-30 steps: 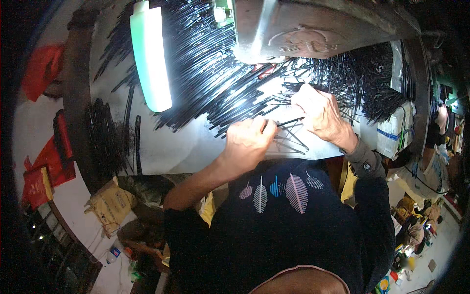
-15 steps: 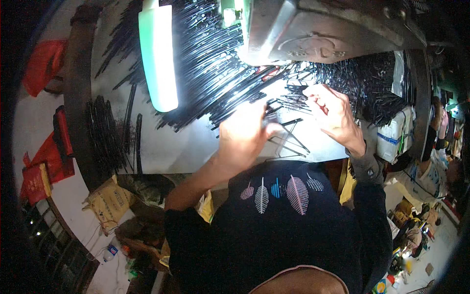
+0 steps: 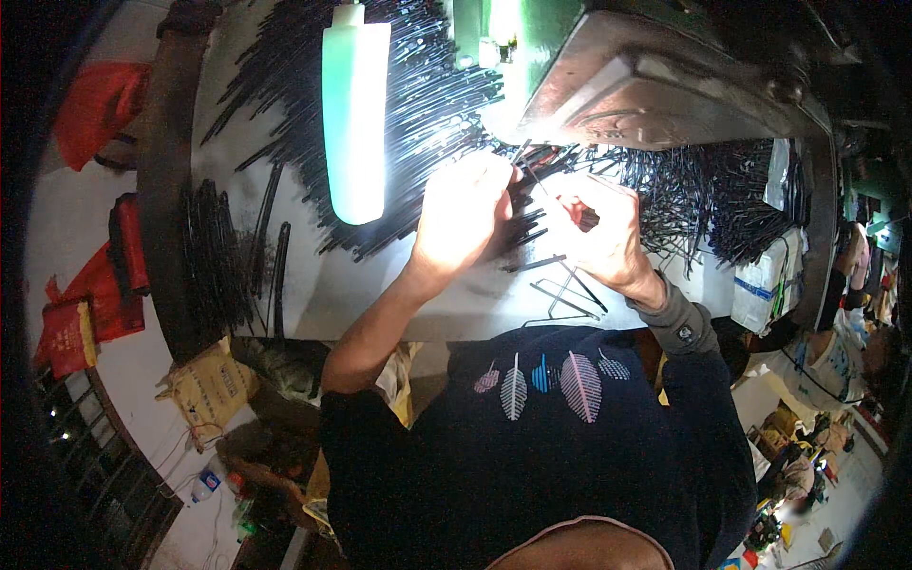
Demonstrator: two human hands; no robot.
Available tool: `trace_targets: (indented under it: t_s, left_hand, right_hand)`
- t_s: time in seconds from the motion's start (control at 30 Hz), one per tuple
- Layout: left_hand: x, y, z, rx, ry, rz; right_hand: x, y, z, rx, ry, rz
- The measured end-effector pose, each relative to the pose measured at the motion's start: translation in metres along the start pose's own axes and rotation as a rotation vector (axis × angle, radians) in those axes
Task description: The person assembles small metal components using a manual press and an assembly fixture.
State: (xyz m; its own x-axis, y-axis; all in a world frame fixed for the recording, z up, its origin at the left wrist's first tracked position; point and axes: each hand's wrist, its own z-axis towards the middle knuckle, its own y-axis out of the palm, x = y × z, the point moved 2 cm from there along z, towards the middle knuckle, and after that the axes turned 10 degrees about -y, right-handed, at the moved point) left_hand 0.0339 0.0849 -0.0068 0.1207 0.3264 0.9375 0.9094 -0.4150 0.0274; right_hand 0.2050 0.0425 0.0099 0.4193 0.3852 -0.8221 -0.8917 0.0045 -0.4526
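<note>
head view: left hand (image 3: 465, 214) curls, contents unclear; right hand (image 3: 608, 233) pinches a black strip (image 3: 534, 173); bare tabletop (image 3: 361, 299) lines the near-left edge.

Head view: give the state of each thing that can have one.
Left hand, fingers curled, washed out by glare
Right hand, fingers curled, grip unclear
Black strips, loose, mostly piled on the table
Table, partly covered
White package, blue-banded, sealing unclear
Long green-white thing, bright along its right side
</note>
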Motion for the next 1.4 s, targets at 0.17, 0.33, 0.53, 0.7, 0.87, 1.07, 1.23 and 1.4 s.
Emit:
trace_targets:
  t_s: [0.17, 0.33, 0.53, 0.7, 0.87, 1.07, 1.23, 1.4]
  left_hand:
    - [0.001, -0.002, 0.001, 0.009, 0.029, 0.065]
    - [0.002, 0.000, 0.000, 0.089, 0.140, 0.182]
    - [-0.006, 0.000, -0.002, 0.248, 0.428, 0.471]
    - [0.000, 0.002, -0.002, 0.281, 0.412, 0.475]
    - [0.005, 0.002, -0.002, 0.348, 0.596, 0.563]
    - [0.015, -0.004, -0.001, 0.172, 0.447, 0.514]
    - [0.005, -0.010, 0.006, -0.062, 0.288, 0.143]
    - [0.016, -0.012, 0.008, -0.147, 0.173, 0.148]
  right_hand:
    - [0.001, 0.000, 0.001, -0.002, 0.110, 0.075]
    - [0.002, -0.002, 0.003, -0.019, 0.126, 0.051]
    - [-0.001, -0.003, 0.001, -0.055, 0.152, 0.166]
    - [0.005, 0.000, -0.001, -0.043, 0.200, 0.112]
    - [0.007, -0.001, 0.000, -0.039, 0.136, 0.138]
    - [0.019, 0.007, -0.006, 0.045, 0.232, 0.274]
    - [0.022, 0.007, -0.006, 0.046, 0.188, 0.275]
    - [0.024, 0.001, -0.003, 0.007, 0.252, 0.384]
